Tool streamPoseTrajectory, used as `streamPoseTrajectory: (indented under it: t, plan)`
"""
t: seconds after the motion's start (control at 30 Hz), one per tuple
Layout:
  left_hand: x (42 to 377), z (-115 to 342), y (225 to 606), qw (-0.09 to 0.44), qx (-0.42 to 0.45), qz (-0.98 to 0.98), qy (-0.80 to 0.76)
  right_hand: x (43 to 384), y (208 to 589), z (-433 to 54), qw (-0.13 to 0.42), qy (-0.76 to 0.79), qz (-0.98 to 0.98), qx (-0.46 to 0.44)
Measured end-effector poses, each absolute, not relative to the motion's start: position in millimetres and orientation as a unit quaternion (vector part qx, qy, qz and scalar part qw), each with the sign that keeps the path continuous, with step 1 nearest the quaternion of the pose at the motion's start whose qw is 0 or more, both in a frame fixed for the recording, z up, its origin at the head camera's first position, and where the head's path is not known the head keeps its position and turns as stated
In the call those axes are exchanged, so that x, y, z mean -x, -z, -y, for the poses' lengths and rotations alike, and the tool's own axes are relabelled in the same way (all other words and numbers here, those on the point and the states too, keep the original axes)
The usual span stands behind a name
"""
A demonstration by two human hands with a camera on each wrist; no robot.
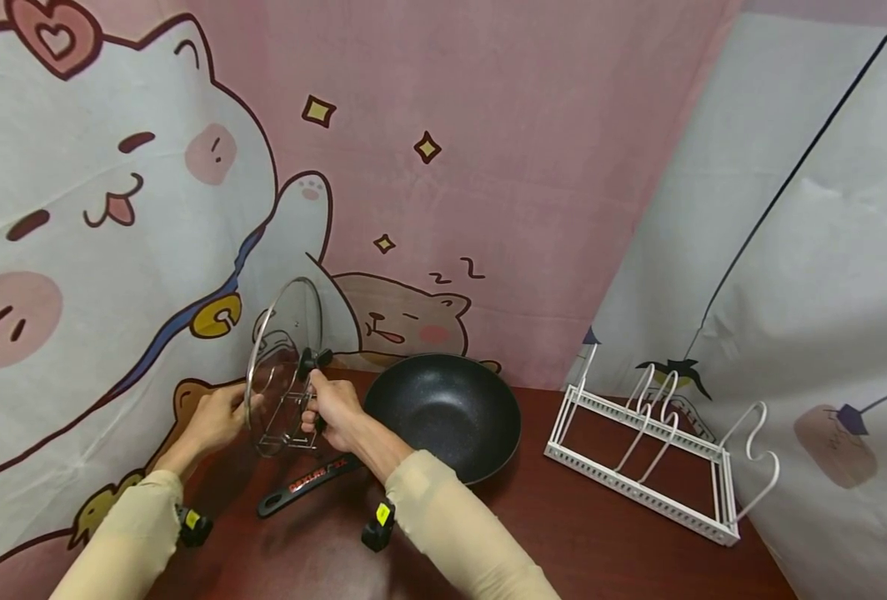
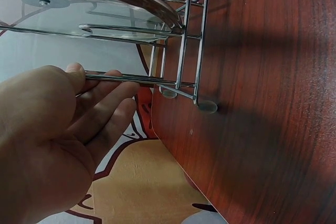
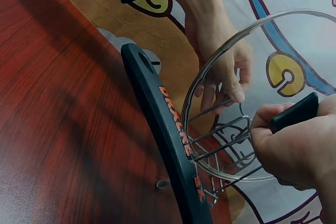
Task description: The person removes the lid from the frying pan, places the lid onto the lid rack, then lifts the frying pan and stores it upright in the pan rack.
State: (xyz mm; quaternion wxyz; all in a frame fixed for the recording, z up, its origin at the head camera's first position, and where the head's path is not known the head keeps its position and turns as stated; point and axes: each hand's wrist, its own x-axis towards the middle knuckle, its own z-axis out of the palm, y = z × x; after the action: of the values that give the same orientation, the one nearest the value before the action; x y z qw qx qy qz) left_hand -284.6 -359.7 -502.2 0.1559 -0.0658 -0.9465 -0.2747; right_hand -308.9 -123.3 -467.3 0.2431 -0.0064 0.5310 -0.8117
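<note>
A round glass lid [image 1: 282, 354] with a metal rim stands on edge at the left of the table. My right hand [image 1: 337, 408] grips its black handle [image 3: 296, 113]. Beneath the lid is a wire rack [image 2: 181, 59] of thin shiny metal with clear round feet, and the lid's lower rim sits among its wires. With thumb and fingers, my left hand [image 2: 68, 124] pinches an upright wire loop of this rack. Right beside them is a black wok [image 1: 447, 417], its long handle [image 1: 308, 483] pointing left under my right forearm.
On the right of the reddish-brown wooden table [image 1: 541, 533] lies a white rack [image 1: 638, 494] with several upright wire dividers. A cartoon-printed cloth [image 1: 533, 208] hangs behind and along both sides. The table's left edge runs close to the wire rack.
</note>
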Motion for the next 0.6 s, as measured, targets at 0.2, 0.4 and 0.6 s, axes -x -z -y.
streamPoseTrajectory:
  t: [0.2, 0.4, 0.6]
  plan:
    - [283.9, 359.5, 501.5, 0.151, 0.064, 0.946, 0.279, 308.7, 467.2, 121.6, 0.234, 0.806, -0.544, 0.01]
    - [283.9, 358.2, 500.5, 0.132, 0.05, 0.949, 0.282, 308.9, 467.9, 119.9, 0.233, 0.801, -0.551, 0.005]
    - [284.6, 359.5, 501.7, 0.123, 0.051, 0.952, 0.276, 307.3, 469.8, 118.5, 0.225, 0.796, -0.562, 0.005]
